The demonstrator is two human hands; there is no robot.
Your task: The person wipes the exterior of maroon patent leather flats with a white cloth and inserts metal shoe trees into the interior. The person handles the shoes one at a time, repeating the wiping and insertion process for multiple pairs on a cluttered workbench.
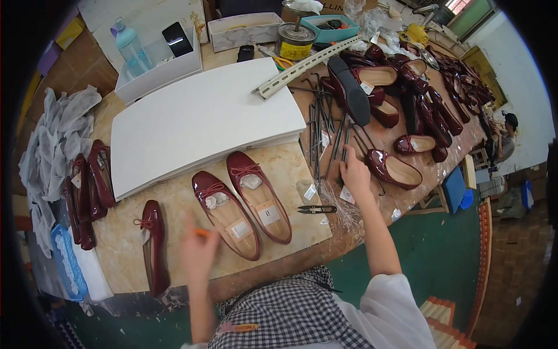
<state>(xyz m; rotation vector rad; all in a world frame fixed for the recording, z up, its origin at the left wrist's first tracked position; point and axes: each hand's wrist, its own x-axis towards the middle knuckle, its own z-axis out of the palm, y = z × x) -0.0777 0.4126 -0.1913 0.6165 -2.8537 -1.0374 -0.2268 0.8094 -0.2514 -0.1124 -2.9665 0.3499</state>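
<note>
Smeared by motion, my left hand hovers between a dark red ballet flat lying on its side and an upright pair. A small orange object shows in its closed fingers; its kind is unclear. In that pair, both the left shoe and the right shoe have bows, white stuffing in the toes and labels on the insoles. My right hand reaches into a spread of thin black bent metal rods, its fingertips closed around one rod. Close by lies a loose glossy flat.
Black thread snips lie near the table edge. A stack of white sheets fills the middle, with a slotted metal bar across its corner. More red shoes heap at right, others at left. Behind stand a bottle and a can.
</note>
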